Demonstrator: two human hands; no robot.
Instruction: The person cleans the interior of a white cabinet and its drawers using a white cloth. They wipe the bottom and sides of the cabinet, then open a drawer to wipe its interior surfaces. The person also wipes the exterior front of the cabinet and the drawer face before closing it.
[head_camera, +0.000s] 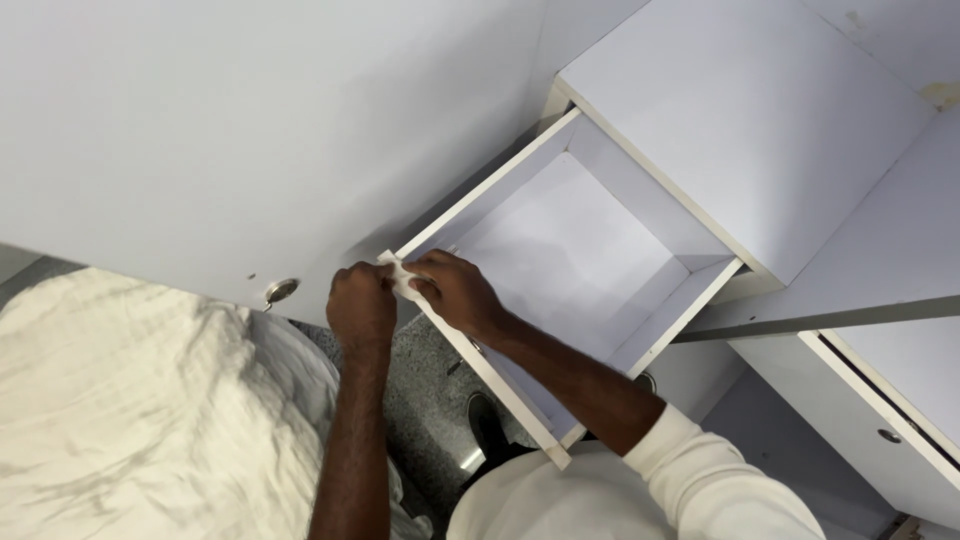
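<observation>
Two hands (362, 305) (455, 290), one small white cloth (402, 278), one open drawer (640, 345), one round lock (281, 290), one shoe (487, 422), one bed (130, 400).

The open drawer (590, 250) is showing smooth, matt white laminated board, as is the cabinet top (740, 110). The small white piece (402, 277) at its front corner is looking like soft paper or cloth. The bedding (130, 400) is lying as crumpled cream cloth, and the floor (430, 380) is showing speckled grey stone.
</observation>
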